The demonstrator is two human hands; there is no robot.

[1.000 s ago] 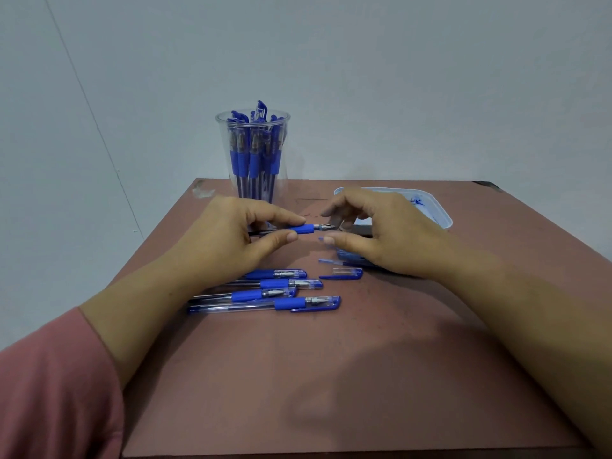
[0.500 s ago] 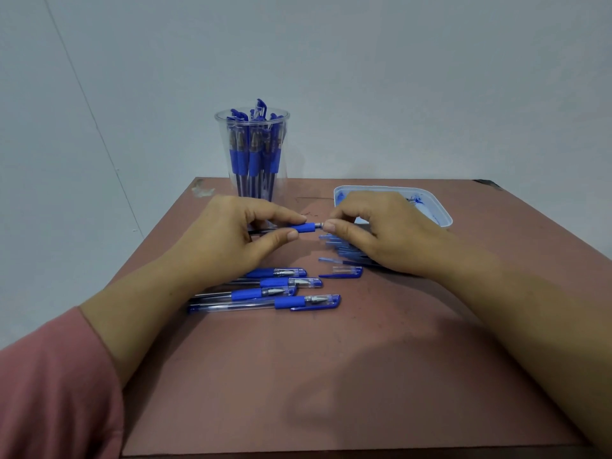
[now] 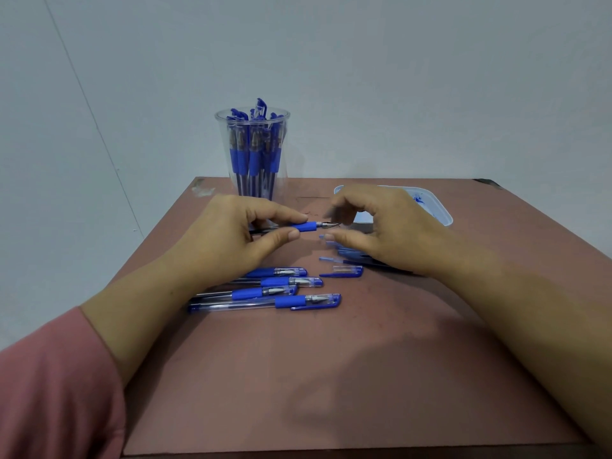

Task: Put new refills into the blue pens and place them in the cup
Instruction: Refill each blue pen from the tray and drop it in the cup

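My left hand [image 3: 231, 240] pinches a blue pen [image 3: 306, 226] by its blue grip and holds it level above the table. My right hand [image 3: 387, 230] has its thumb and fingers curled round the pen's metal tip [image 3: 329, 224], thumb just below and index finger arched above. A clear cup [image 3: 225, 144] holding several blue pens stands behind my left hand. Several more blue pens [image 3: 265, 303] lie side by side below my left hand. A loose blue cap [image 3: 346, 271] lies to their right. A bundle of refills [image 3: 344, 250] shows partly under my right hand.
A pale blue tray [image 3: 442, 212] with ink stains sits behind my right hand. The brown table [image 3: 331, 376] ends at an edge close to me, and its far edge meets a grey wall. A pink sleeve [image 3: 49, 392] covers my left arm.
My right fingers closed on the pen tip half a second ago and have since loosened and spread a little round it. My left hand and the pen stayed in place.
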